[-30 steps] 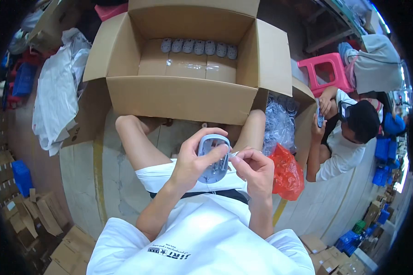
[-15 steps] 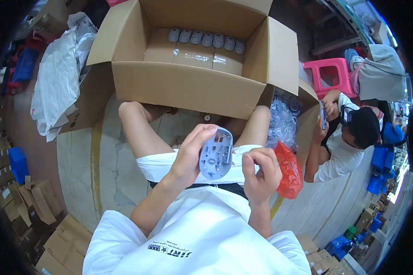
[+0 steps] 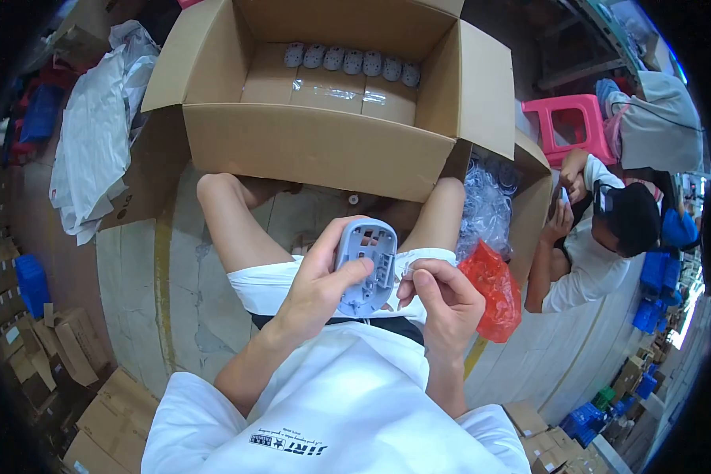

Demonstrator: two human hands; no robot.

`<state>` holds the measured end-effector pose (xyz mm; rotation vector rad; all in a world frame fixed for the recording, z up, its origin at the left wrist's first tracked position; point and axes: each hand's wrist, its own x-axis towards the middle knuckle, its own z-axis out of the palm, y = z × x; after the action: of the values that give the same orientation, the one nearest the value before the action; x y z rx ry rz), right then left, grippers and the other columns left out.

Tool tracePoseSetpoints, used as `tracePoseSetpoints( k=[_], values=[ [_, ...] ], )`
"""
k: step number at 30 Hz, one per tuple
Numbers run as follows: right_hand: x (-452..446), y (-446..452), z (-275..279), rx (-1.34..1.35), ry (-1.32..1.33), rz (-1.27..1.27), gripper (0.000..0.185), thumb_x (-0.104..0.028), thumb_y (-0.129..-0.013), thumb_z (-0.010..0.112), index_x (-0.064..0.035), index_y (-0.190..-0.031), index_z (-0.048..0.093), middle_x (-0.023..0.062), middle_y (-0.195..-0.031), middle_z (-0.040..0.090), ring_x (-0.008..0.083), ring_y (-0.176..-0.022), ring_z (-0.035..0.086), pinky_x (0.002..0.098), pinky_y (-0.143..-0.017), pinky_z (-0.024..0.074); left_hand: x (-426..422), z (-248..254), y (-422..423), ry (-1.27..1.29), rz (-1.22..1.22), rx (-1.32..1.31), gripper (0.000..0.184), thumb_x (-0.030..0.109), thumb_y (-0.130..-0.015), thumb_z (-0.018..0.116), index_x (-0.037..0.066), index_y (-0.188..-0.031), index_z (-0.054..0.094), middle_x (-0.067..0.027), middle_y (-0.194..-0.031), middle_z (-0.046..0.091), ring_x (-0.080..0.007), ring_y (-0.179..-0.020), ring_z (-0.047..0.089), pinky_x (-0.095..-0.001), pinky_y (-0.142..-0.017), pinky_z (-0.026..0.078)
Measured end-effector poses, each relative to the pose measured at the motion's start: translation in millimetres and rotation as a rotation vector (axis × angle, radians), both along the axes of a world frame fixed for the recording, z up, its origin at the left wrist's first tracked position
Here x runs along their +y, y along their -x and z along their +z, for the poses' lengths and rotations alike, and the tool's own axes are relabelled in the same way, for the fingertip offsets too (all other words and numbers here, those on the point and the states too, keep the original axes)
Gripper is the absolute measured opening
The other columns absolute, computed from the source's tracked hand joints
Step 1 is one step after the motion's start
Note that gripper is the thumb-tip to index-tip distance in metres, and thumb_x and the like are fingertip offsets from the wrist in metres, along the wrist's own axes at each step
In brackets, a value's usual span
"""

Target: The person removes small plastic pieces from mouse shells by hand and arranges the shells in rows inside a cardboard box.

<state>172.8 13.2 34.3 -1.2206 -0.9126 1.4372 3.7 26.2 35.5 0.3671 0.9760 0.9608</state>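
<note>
My left hand grips a grey computer mouse shell, its hollow inner side with ribs and posts facing up. The thumb lies across the shell's inside. Just right of it, my right hand is closed in a pinch, with a small clear piece at the fingertips, too small to name. A red plastic bag lies beside the right hand. Beyond my knees, several similar grey shells stand in a row inside a large cardboard box.
Right of the box is a carton of clear plastic wrapping. A seated person in a black cap works at the right, near a pink stool. White plastic sheeting hangs at the left; cartons lie lower left.
The shell has tilted in my left hand, and the left thumb has moved onto its inside. My right hand has shifted slightly left, its fingertips now showing a small clear piece.
</note>
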Motion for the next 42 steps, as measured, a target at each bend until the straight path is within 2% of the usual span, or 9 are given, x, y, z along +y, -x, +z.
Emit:
tracePoseSetpoints(
  k=[4,8,13,19,24,29,33,38,42],
  values=[
    [1,1,-2,-0.068,-0.096,0.038,0.011,0.006,-0.085,0.062,0.007,-0.096,0.065,0.0135,-0.091,0.066,0.0154,-0.068,0.061,0.021,-0.058,0.0514,-6,-6,0,-0.136,-0.044,0.115,0.043,0.011,-0.089,0.056,0.003,-0.129,0.043,-0.0154,-0.114,0.057,-0.0221,-0.095,0.06,-0.0316,-0.081,0.051],
    [1,4,-3,-0.192,-0.165,0.074,0.012,0.007,-0.081,0.064,0.0049,-0.093,0.068,0.0133,-0.084,0.066,0.0158,-0.064,0.061,0.0223,-0.056,0.0529,-8,-7,2,-0.275,-0.068,0.27,0.043,0.015,-0.088,0.061,0.003,-0.127,0.045,-0.0148,-0.113,0.059,-0.0223,-0.094,0.061,-0.0309,-0.079,0.052],
    [3,5,4,-0.354,-0.147,0.112,0.013,0.009,-0.08,0.065,0.0054,-0.093,0.069,0.0108,-0.093,0.066,0.0137,-0.068,0.06,0.0196,-0.059,0.0509,-7,-10,4,-0.237,-0.053,0.3,0.044,0.016,-0.084,0.068,0.002,-0.122,0.049,-0.0134,-0.108,0.061,-0.0208,-0.09,0.062,-0.029,-0.077,0.053],
    [0,3,3,-0.359,-0.201,0.165,0.014,0.008,-0.08,0.066,0.0046,-0.094,0.069,0.0105,-0.093,0.066,0.0131,-0.067,0.059,0.0192,-0.058,0.0495,-9,-2,7,-0.271,-0.071,0.415,0.043,0.014,-0.081,0.072,0.002,-0.117,0.052,-0.0118,-0.103,0.064,-0.0193,-0.088,0.063,-0.028,-0.077,0.052],
    [-7,-1,4,-0.127,0.021,0.176,0.015,0.007,-0.081,0.066,0.0055,-0.095,0.069,0.0108,-0.092,0.066,0.0123,-0.065,0.057,0.0191,-0.054,0.0472,-21,-2,5,-0.324,-0.008,0.44,0.041,0.01,-0.076,0.077,0.001,-0.109,0.055,-0.0105,-0.095,0.066,-0.0171,-0.077,0.064,-0.0274,-0.069,0.054],
    [-7,-3,1,-0.003,0.109,0.217,0.012,0.004,-0.084,0.065,0.0064,-0.096,0.068,0.0105,-0.09,0.064,0.0119,-0.062,0.054,0.0195,-0.052,0.046,-23,3,8,-0.215,-0.037,0.38,0.05,0.007,-0.075,0.073,0.0,-0.118,0.05,-0.0148,-0.104,0.064,-0.0215,-0.087,0.065,-0.0319,-0.078,0.054],
    [1,9,0,0.008,0.029,0.078,0.009,0.002,-0.087,0.063,0.0065,-0.093,0.067,0.0096,-0.087,0.062,0.0116,-0.059,0.051,0.0197,-0.05,0.044,-19,-11,8,-0.27,0.094,-0.026,0.063,0.002,-0.072,0.065,-0.001,-0.13,0.04,-0.0192,-0.115,0.059,-0.0281,-0.101,0.062,-0.0383,-0.091,0.05],
    [2,11,0,0.007,0.016,0.038,0.007,0.0,-0.087,0.061,0.0034,-0.088,0.067,0.0103,-0.08,0.062,0.0117,-0.055,0.052,0.0203,-0.045,0.0421,-20,-12,7,-0.305,0.061,-0.113,0.076,-0.001,-0.067,0.059,-0.001,-0.137,0.031,-0.022,-0.123,0.054,-0.0337,-0.112,0.056,-0.0439,-0.1,0.044],
    [0,10,2,0.081,0.112,0.035,0.006,0.001,-0.087,0.062,0.0047,-0.087,0.066,0.0091,-0.083,0.061,0.0107,-0.058,0.051,0.0194,-0.048,0.0403,-21,-10,6,-0.305,0.069,-0.112,0.076,-0.003,-0.066,0.058,-0.001,-0.137,0.032,-0.0217,-0.125,0.053,-0.0341,-0.114,0.056,-0.0443,-0.101,0.043]
  ],
)
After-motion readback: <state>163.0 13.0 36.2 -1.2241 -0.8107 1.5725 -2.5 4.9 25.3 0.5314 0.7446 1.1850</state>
